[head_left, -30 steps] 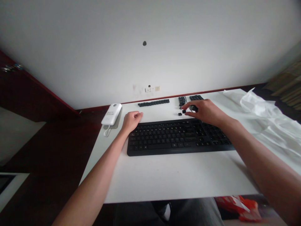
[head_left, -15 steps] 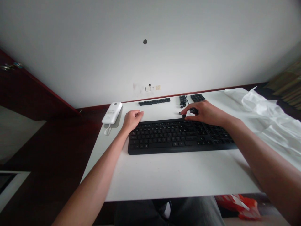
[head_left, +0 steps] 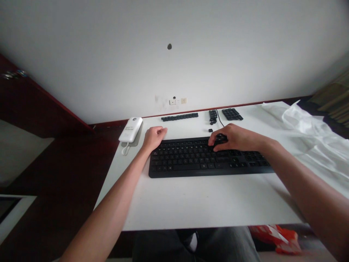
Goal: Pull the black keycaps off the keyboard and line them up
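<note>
A black keyboard (head_left: 185,160) lies across the white table, its right part lacking many keycaps. Over its upper rows, right of the middle, is my right hand (head_left: 231,137), thumb and forefinger pinched on a small black keycap (head_left: 211,148) close to the keys. Something dark also shows inside the curl of that hand; I cannot make out what. My left hand (head_left: 155,136) rests as a loose fist at the keyboard's upper left corner. Behind the keyboard lie a single keycap (head_left: 210,130), a small keycap cluster (head_left: 213,116), a keycap block (head_left: 231,114) and a keycap row (head_left: 180,117).
A white power bank (head_left: 131,130) with a short cable loop sits at the table's left edge. Crumpled white sheeting (head_left: 308,123) covers the right side. A black cable (head_left: 219,118) runs behind the keyboard. The wall stands close behind the table (head_left: 174,203).
My right hand has moved toward me and slightly down, from behind the keyboard to over its keys, carrying the keycap. One keycap stays behind on the table. My left hand has stayed put.
</note>
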Tool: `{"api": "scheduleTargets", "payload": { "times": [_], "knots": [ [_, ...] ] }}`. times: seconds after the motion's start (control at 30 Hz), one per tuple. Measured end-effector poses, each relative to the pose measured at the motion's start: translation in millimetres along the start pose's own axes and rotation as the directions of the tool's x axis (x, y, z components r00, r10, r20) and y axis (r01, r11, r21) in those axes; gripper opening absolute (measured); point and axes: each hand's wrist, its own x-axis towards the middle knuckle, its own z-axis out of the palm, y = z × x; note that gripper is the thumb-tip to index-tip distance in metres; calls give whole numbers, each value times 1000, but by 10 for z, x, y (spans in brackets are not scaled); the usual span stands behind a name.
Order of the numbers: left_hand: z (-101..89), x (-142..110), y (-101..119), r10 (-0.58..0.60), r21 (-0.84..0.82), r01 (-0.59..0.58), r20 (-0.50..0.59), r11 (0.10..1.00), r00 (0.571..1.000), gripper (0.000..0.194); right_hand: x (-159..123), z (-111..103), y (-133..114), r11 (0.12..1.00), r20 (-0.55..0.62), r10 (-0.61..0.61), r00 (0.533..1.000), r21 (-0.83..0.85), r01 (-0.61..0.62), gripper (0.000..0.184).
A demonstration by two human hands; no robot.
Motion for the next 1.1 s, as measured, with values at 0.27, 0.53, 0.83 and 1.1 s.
{"api": "scheduleTargets", "payload": {
  "times": [0.27,0.53,0.83,1.1],
  "knots": [
    [5,4,-19,6,-15,-6,-2,1000,1000,50,14,24,-68,999,26,23,999,-34,-23,17],
    [9,0,-24,4,-9,-4,2,1000,1000,49,29,21,-82,996,38,38,999,-79,-35,16],
    [13,12,-35,6,-2,-6,0,1000,1000,50,38,10,-99,998,71,34,997,-56,-30,21],
    [2,0,-11,6,-12,-6,1,1000,1000,50,46,39,-16,999,82,-48,996,4,48,16]
  ]
}}
